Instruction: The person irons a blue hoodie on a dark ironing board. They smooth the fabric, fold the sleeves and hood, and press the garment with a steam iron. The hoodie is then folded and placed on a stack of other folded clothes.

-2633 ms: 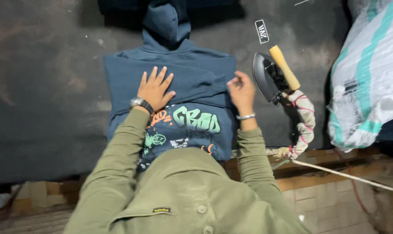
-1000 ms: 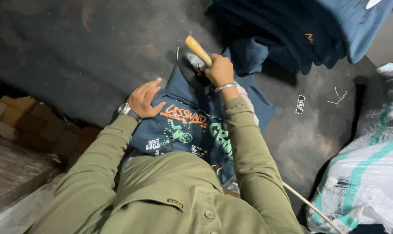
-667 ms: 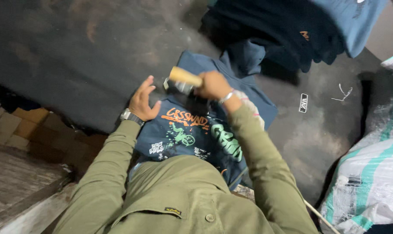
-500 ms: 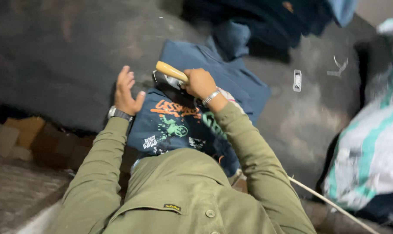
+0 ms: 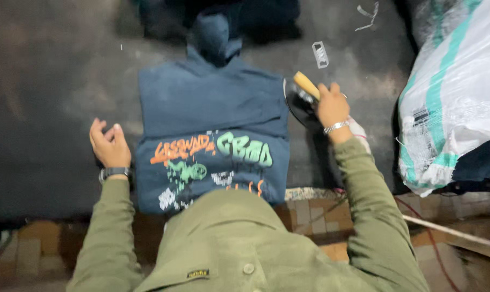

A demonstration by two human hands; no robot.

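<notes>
Hoodie (image 5: 212, 116): navy, folded into a neat rectangle, lies flat on the dark grey pressing surface (image 5: 50, 70) right in front of you; its hood points away from you, and the printed graphic in orange, green and white faces up on the near half.
Right hand (image 5: 331, 105): your fingers are wrapped around the wooden handle of the iron (image 5: 302, 97), which sits on the surface just beside the hoodie's right edge.
Left hand (image 5: 110, 146): rests on the surface just left of the hoodie, fingers loosely curled, holding nothing; a dark wristwatch (image 5: 114, 173) is on that wrist.
Bracelet (image 5: 336, 127): silver, on your right wrist.
Sack (image 5: 456, 92): white woven, with teal stripes, at your far right.
Tag (image 5: 320, 54): small, pale, lying beyond the iron.
</notes>
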